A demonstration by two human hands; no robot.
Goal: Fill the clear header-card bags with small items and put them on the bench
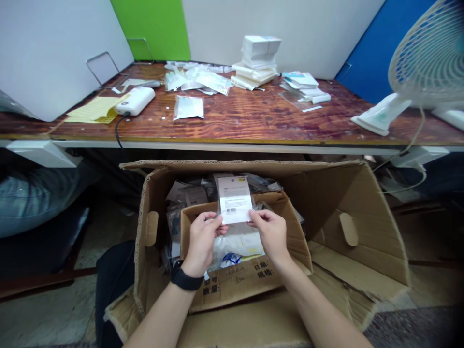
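Between my two hands is a clear plastic packet with a white printed card [235,198], its barcode near the lower edge. My left hand [203,237], with a black watch [186,276] on the wrist, pinches the lower left corner. The lower right corner is pinched by my right hand [268,232]. Below the packet sits a small cardboard box [239,285] with printed characters on its front flap, holding clear plastic bags [241,241]. That box stands inside a large open carton [362,208], where more carded packets [195,194] lie behind and left of it.
Beyond the carton stands a wooden table [246,116]. It bears a white power bank [136,100] with a cable, yellow paper [94,109], a flat packet [189,107], loose packets [197,77], stacked white boxes [260,50] and a white fan [424,63] at right.
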